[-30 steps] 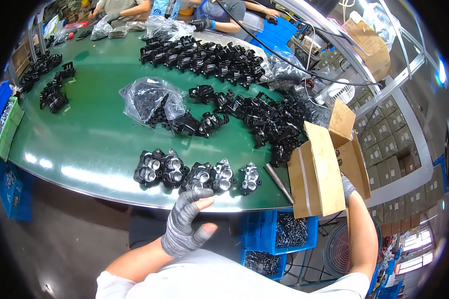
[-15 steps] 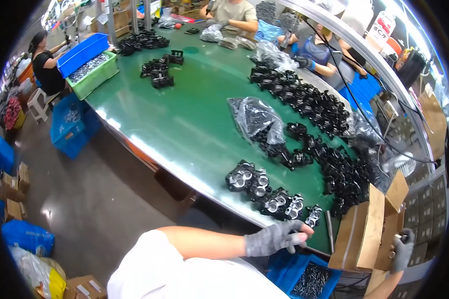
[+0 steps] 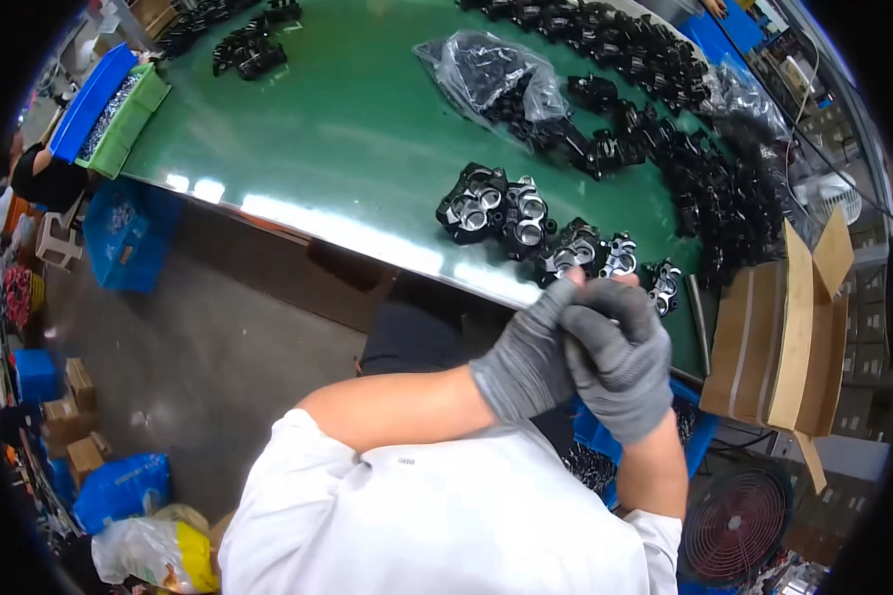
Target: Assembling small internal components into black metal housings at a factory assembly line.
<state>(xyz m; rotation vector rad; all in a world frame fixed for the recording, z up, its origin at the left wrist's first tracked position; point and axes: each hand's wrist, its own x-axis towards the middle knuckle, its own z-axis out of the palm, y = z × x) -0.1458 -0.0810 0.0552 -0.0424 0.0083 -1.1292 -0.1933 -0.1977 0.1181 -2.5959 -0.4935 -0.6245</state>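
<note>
My two hands, in grey fingertip-less gloves, meet just in front of the table's near edge. My left hand [image 3: 534, 355] has its fingers closed and partly hidden behind the other hand. The fingers of my right hand [image 3: 620, 362] curl inward; a small pale glint shows between them, too little to name. Right beyond the hands stands a row of black caliper-like castings with silver round bores: a pair [image 3: 496, 210] to the left, others [image 3: 574, 248] nearer the fingers, and a single one [image 3: 664, 286] at the right end.
A metal bar [image 3: 700, 322] lies by the green table's [image 3: 337, 149] right corner, beside an open cardboard box [image 3: 754, 337]. Black parts [image 3: 729, 193] heap along the right side. A plastic bag [image 3: 491, 79] lies mid-table. Below are a blue bin [image 3: 700, 436] and a round fan [image 3: 734, 521].
My right hand has come from the cardboard box, where it held small metal pieces, over to my left hand. The view has tilted down and turned.
</note>
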